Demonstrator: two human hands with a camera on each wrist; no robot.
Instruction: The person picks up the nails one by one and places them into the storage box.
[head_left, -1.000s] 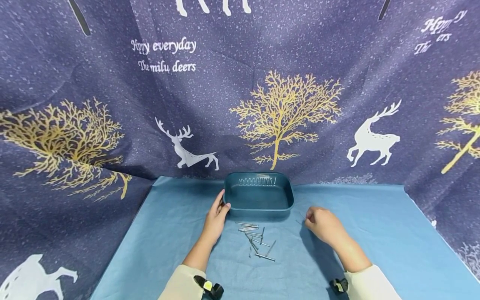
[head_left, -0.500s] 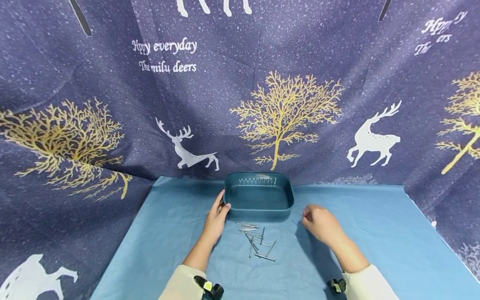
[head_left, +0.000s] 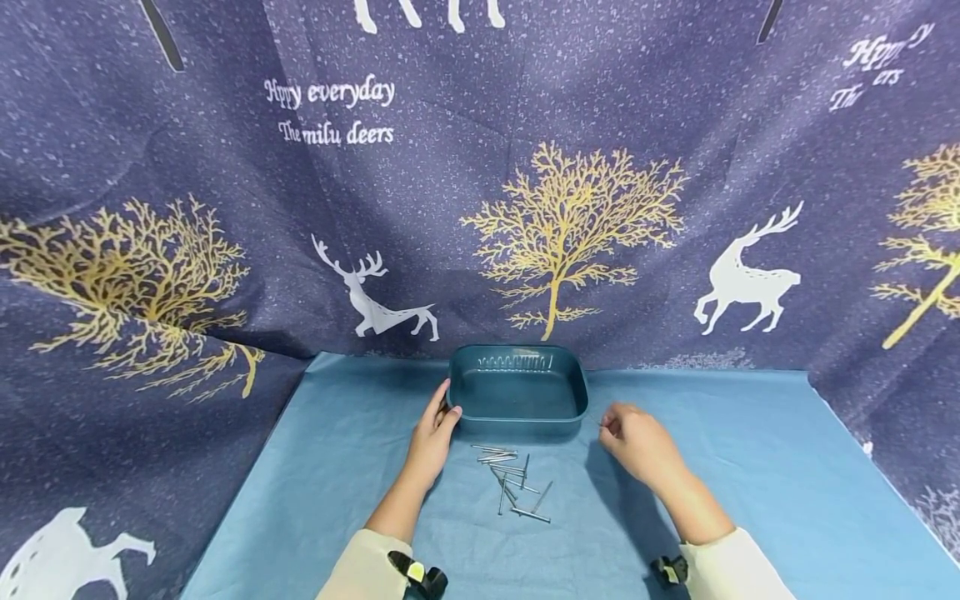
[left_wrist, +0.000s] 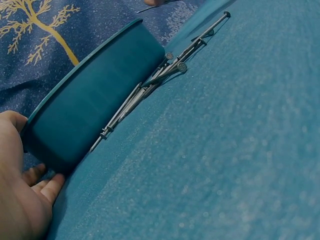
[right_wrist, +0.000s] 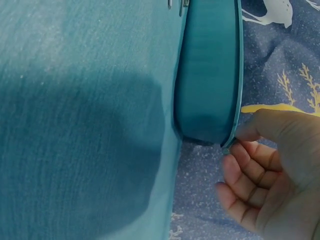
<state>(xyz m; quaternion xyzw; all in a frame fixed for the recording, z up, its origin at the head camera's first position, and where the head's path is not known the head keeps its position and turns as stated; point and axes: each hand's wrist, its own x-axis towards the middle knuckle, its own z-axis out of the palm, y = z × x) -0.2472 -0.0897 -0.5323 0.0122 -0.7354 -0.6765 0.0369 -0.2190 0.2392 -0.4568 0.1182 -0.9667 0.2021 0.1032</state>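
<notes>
Your blue cloth-covered worktop (head_left: 787, 475) stretches to the backdrop (head_left: 637, 75). Your left hand (head_left: 431, 437) grips the left end of the teal bin (head_left: 517, 428); your right hand (head_left: 640, 446) pinches a thin metal piece, probably a nail (left_wrist: 145, 9), just beside the bin's right end. A firm left hold should stop the bin sliding; a light pinch should suit something so slender. Loose nails (left_wrist: 160, 77) lie crisscrossed before the bin.

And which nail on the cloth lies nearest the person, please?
The nearly crosswise nail, lowest in the head view; the other nails sit closer to the teal box.
</notes>
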